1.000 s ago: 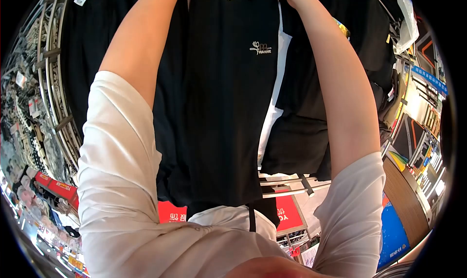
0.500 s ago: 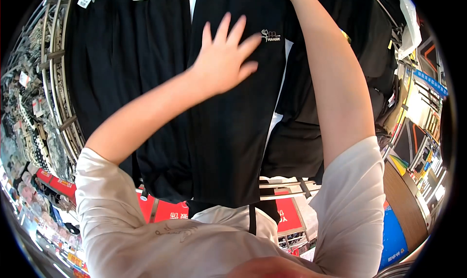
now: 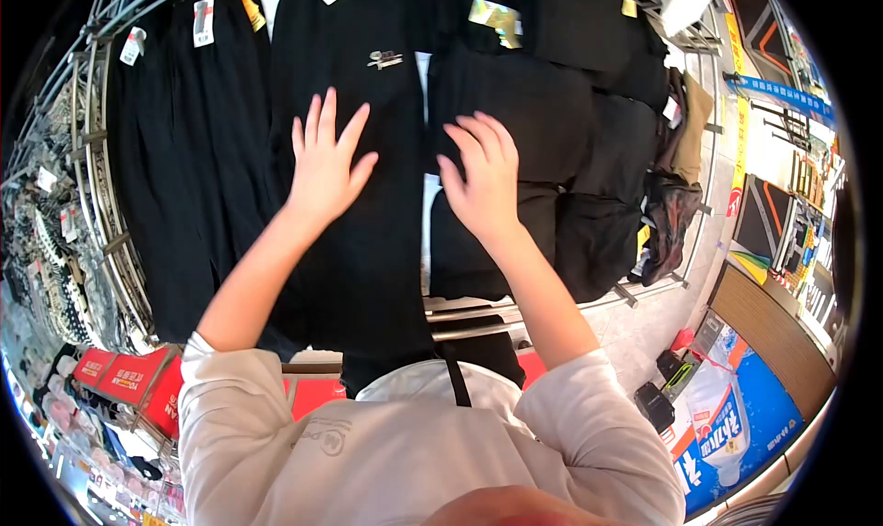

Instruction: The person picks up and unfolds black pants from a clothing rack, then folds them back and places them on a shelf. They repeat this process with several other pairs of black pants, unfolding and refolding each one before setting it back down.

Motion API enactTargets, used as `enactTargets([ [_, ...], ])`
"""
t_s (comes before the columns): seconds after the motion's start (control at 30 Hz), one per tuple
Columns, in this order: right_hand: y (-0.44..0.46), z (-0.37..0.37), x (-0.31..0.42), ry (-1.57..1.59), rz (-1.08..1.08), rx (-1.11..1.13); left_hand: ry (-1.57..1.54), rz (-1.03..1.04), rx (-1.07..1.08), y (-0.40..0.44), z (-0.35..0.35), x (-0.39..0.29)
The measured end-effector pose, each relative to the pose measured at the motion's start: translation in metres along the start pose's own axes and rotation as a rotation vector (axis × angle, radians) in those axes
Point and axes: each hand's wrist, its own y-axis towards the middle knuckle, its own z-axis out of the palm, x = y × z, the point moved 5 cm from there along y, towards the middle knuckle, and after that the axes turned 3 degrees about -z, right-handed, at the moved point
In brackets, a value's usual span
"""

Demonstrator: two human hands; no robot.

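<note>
Black trousers (image 3: 368, 241) with a small pale logo on the upper part and a white tag at the top hang in front of me. My left hand (image 3: 326, 163) is over them below the logo, fingers spread, holding nothing; whether it touches the cloth I cannot tell. My right hand (image 3: 483, 177) is beside the trousers' right edge, in front of folded black garments (image 3: 520, 103). Its fingers are slightly bent and apart, with nothing in them. More black trousers (image 3: 189, 167) with paper tags hang on the left.
A metal rack rail (image 3: 478, 331) runs below the garments. Patterned clothes (image 3: 55, 259) hang at far left above red sign boxes (image 3: 124, 379). On the right are brown and tan garments (image 3: 690, 126), a blue printed panel (image 3: 768, 406) and a wooden counter edge (image 3: 773, 324).
My right arm has come down from the top of the trousers, bringing its hand into view. My left hand has shifted left and slightly lower in view. The camera view has turned rightward.
</note>
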Motion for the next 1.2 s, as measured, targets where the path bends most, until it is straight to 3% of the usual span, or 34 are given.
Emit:
enactTargets([
  [0.1,-0.080,-0.042,-0.054,-0.087,0.240,-0.011,-0.187,-0.051,0.039,-0.028,0.007,-0.068],
  [0.17,-0.125,-0.065,-0.084,0.037,0.331,0.021,-0.296,-0.010,0.040,-0.029,0.026,-0.111],
  [0.27,-0.175,-0.086,-0.113,-0.032,0.364,0.188,-0.252,-0.109,0.116,-0.019,0.058,-0.147],
  [0.33,-0.221,-0.089,-0.135,-0.058,0.585,0.441,-0.346,-0.591,0.218,-0.031,0.081,-0.158],
  [0.43,-0.241,-0.090,-0.145,0.060,0.665,0.421,-0.384,-0.755,0.196,-0.067,0.107,-0.172],
  [0.5,-0.232,-0.087,-0.141,0.106,0.676,0.428,-0.252,-0.787,0.353,-0.087,0.130,-0.177],
  [0.6,-0.220,-0.074,-0.134,0.291,0.784,0.358,-0.197,-0.841,0.251,-0.093,0.117,-0.194],
  [0.67,-0.217,-0.068,-0.139,0.179,0.860,0.408,-0.445,-0.834,0.196,-0.099,0.147,-0.175],
  [0.83,-0.233,-0.081,-0.148,0.216,0.810,0.372,-0.452,-0.836,0.055,-0.121,0.107,-0.207],
  [0.9,-0.256,-0.056,-0.169,0.435,0.733,0.272,-0.306,-0.837,0.077,-0.126,0.079,-0.232],
  [0.93,-0.260,-0.058,-0.166,0.689,0.931,0.234,-0.274,-0.828,0.016,-0.133,0.074,-0.238],
  [0.97,-0.259,-0.065,-0.162,0.692,0.922,0.229,-0.272,-0.824,0.006,-0.135,0.074,-0.238],
  [1.07,-0.246,-0.104,-0.132,1.396,1.138,0.135,-0.400,-0.732,-0.118,-0.136,0.075,-0.238],
  [1.13,-0.211,-0.142,-0.119,1.505,1.051,0.098,-0.501,-0.732,-0.112,-0.128,0.075,-0.230],
  [1.2,-0.175,-0.187,-0.094,1.615,0.962,0.058,-0.832,-0.861,-0.082,-0.124,0.077,-0.223],
])
